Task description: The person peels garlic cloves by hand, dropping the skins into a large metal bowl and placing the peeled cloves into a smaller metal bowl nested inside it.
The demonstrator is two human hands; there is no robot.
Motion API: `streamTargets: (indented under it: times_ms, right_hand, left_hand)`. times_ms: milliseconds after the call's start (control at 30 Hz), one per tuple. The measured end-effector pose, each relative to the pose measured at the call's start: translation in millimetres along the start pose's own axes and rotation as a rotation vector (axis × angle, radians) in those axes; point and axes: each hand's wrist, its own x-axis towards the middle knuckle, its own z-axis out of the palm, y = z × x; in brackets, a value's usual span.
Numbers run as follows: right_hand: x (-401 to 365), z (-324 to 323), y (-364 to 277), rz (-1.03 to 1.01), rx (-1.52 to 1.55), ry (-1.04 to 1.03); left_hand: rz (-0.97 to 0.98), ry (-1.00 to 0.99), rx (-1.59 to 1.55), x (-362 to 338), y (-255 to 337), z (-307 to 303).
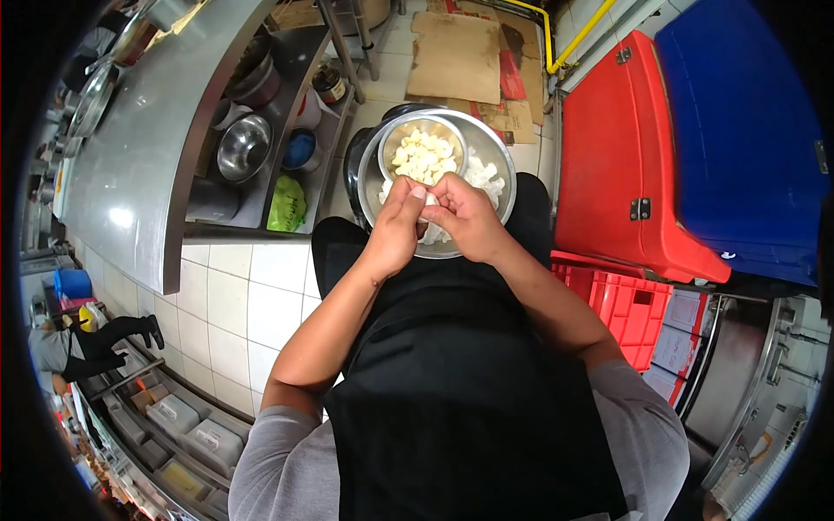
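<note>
My left hand (397,227) and my right hand (472,222) meet over a large metal bowl (506,174) that sits in front of my lap. Both are closed, fingertips pinching a pale garlic clove (431,200) between them. A smaller metal bowl (386,149) stands inside the large one, just beyond my fingers, and holds a heap of peeled garlic cloves (424,154). White garlic pieces (483,176), perhaps unpeeled cloves or skins, lie around it in the large bowl. My hands hide part of them.
A steel table (130,165) with shelves of bowls and a green bag (287,205) stands at left. Red (612,156) and blue (738,130) cooler boxes and a red crate (612,308) are at right. Cardboard (456,56) lies ahead. Another person (78,352) is far left.
</note>
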Motion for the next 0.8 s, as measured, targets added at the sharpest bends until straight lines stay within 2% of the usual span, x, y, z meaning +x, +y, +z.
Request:
streamTargets:
  times_ms: [67, 133, 267, 333, 400, 467, 667, 733, 800]
  right_hand:
    - [-0.9, -6.5, 10.3, 0.031, 0.047, -0.003]
    - [-3.2, -16.5, 13.2, 0.241, 0.252, -0.026]
    - [-0.9, -39.4, 25.6, 0.223, 0.352, 0.012]
    - [0.7, -47.9, 25.0, -0.371, -1.042, 0.119]
    - [-4.1, -33.1, 21.9, -0.333, -0.937, 0.159]
    - [-7.3, -11.5, 14.2, 0.147, -0.057, 0.141]
    - [-0.4, 2.4, 29.1, 0.06, -0.08, 0.189]
    - [0.7, 2.1, 32.1, -0.034, -0.155, 0.173]
    - [-0.1, 0.9, 32.3, -0.001, -0.118, 0.143]
  left_hand:
    - [-0.035, 0.03, -0.003, 0.9, -0.8, 0.5]
    - [-0.111, -0.006, -0.14, 3.8, -5.6, -3.9]
    - [-0.188, -0.066, -0.333, 14.8, -19.0, -16.6]
    - [-0.184, -0.003, -0.378, 22.2, -25.9, -23.6]
    - [-0.206, 0.036, -0.345, 21.6, -31.6, -23.4]
    - [-0.217, 0.114, -0.317, 21.0, -33.8, -16.1]
    - [-0.08, 0.036, -0.205, 14.8, -35.3, -8.4]
    - [-0.071, 0.047, -0.204, 13.9, -39.3, -13.3]
    - [-0.059, 0.056, -0.203, 13.6, -39.7, -13.5]
